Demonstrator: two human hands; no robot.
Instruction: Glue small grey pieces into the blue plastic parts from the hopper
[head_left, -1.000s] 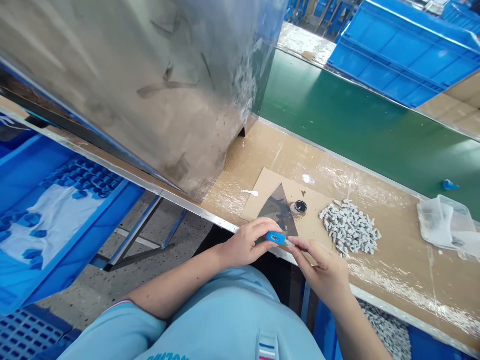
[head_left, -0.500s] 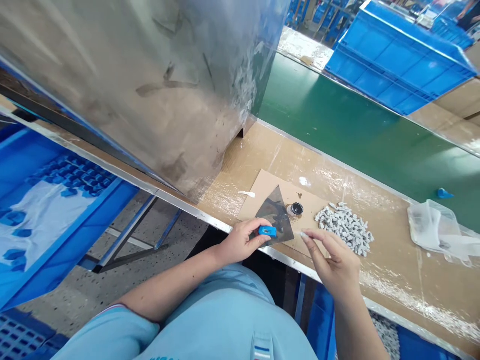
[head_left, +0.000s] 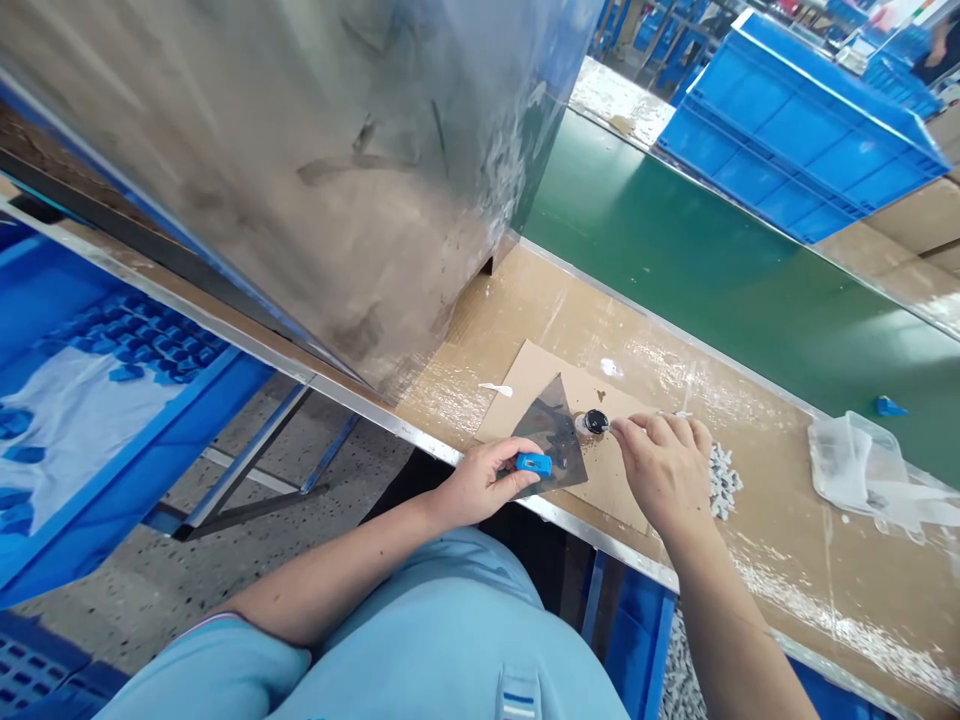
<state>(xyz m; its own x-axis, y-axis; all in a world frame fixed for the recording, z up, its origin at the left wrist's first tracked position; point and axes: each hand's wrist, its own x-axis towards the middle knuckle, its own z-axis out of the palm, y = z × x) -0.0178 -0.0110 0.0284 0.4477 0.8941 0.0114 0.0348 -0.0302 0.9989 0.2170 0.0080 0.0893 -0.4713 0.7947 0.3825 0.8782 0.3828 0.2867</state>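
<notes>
1. The hands are apart. The left hand (head_left: 491, 480) has thumb and fingers closed on a blue piece (head_left: 534, 464), held above the table's near edge and in front of a dark sheet (head_left: 551, 430).
2. The right hand (head_left: 664, 465), palm down, pinches a small pale bit (head_left: 608, 427) at the mouth of a jar (head_left: 585, 424). Whether the bit touches what is inside cannot be told.
3. The jar is small, stands upright and shows black within its round rim. It stands on cardboard (head_left: 615, 492), just beside the dark sheet, which lies partly over that cardboard.
4. Partly hidden behind the right hand, a pile of grey parts (head_left: 724, 485) lies loose on the table (head_left: 787, 520).
5. Farther right, a clear tub (head_left: 847, 460) has something white in it.
6. Under the table's near edge, a lower bin (head_left: 634, 630) shows beside more grey pieces (head_left: 679, 670).
7. At far left, a blue bin (head_left: 217, 400) holds many blue parts (head_left: 154, 335) and a white liner (head_left: 82, 420), with some parts lying on the liner.
8. Beyond the green belt (head_left: 712, 260) stands a large blue crate (head_left: 810, 130); its contents cannot be made out.
</notes>
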